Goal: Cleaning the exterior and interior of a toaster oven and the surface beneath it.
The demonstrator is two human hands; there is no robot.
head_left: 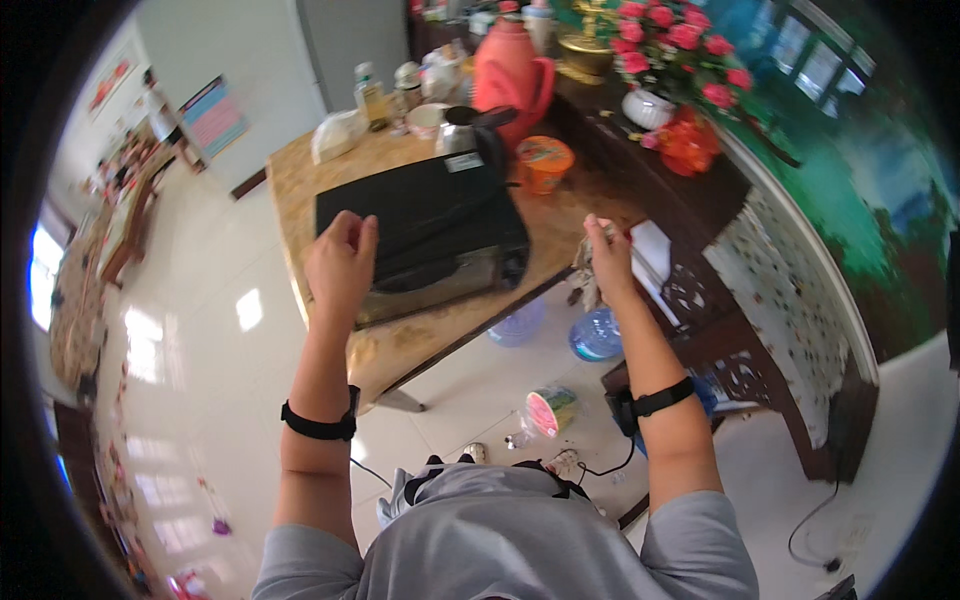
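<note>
A black boxy appliance [425,225] with a flat top and a glossy front sits on the marble-patterned table [375,355]. Over its left part I hold my left hand [341,262], fingers curled in and thumb on top, with nothing visible in them. Whether this hand touches the appliance I cannot tell. My right hand [609,262] is closed on a crumpled greyish-brown cloth [585,265], to the right of the appliance by the table's edge. Part of the cloth is hidden behind my fingers.
Behind the appliance stand a steel kettle [459,130], a red thermos jug [507,80], an orange tub [544,163] and several bottles. Pink flowers in a white vase [648,108] decorate a dark carved cabinet [690,290]. Blue water bottles [597,335] and a colourful tub [551,411] are on the floor.
</note>
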